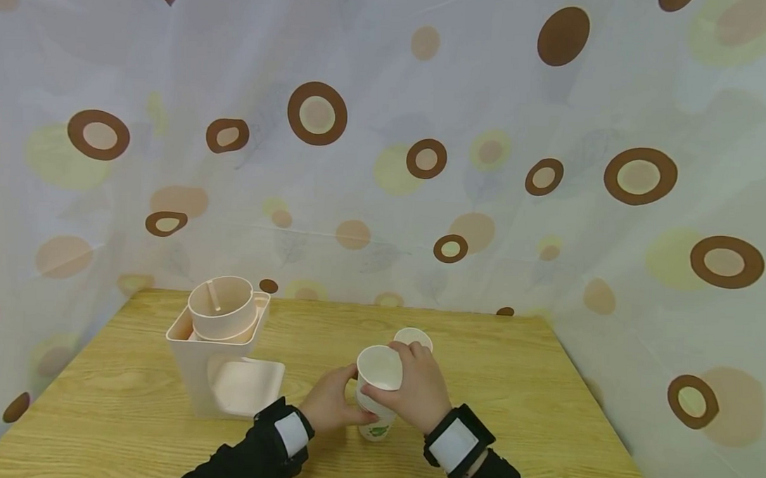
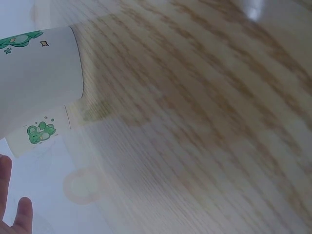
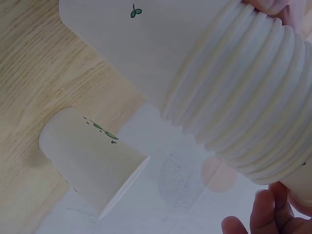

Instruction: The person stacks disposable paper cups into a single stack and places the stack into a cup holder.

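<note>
A stack of nested white paper cups [image 1: 376, 430] with green prints stands on the table, its many rims [image 3: 234, 87] close together in the right wrist view. My left hand [image 1: 328, 404] grips the stack from the left, thumb in front. My right hand [image 1: 423, 389] pinches the top paper cup [image 1: 380, 369] from the right, thumb near its front and fingers behind. Just behind it stands a single paper cup [image 1: 414, 336], apart from the stack and upright; in the right wrist view this cup [image 3: 90, 158] shows whole. Two left fingertips [image 2: 23, 214] show at the left wrist view's edge.
At the left stands a white plastic box [image 1: 191, 373] with a round cup-like container [image 1: 223, 321] in its top and a flat tray-like flap [image 1: 251, 388] at its side. A wooden table [image 1: 498, 398] lies below; a dotted cloth [image 1: 372, 196] hangs behind and at both sides.
</note>
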Demonstrator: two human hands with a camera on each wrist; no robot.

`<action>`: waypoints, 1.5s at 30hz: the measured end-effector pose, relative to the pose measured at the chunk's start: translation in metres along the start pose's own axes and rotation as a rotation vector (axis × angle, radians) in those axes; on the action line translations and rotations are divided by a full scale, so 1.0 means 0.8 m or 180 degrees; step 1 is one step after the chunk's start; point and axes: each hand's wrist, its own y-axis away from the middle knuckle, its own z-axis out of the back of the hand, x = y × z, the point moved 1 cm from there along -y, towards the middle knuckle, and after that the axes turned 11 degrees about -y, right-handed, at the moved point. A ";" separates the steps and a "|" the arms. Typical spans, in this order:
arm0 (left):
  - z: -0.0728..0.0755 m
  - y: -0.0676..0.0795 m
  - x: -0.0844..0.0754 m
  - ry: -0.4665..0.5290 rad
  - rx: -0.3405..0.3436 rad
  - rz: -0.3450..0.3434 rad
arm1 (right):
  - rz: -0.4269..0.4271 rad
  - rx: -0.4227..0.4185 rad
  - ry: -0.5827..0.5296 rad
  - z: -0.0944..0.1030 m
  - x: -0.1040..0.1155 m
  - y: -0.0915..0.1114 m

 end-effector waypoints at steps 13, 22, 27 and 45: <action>0.001 -0.001 -0.001 0.0056 0.0030 0.0064 | -0.0026 0.0037 0.0056 -0.005 -0.005 0.002; 0.000 0.000 0.000 0.0061 0.0061 0.0129 | -0.0054 0.0059 0.0046 -0.009 -0.007 0.003; 0.001 0.000 -0.001 0.0084 0.0100 0.0195 | -0.0022 0.0129 0.0013 -0.008 -0.008 0.004; 0.001 0.001 -0.003 0.0002 0.0059 0.0143 | -0.0046 0.0413 -0.0357 0.004 -0.014 0.008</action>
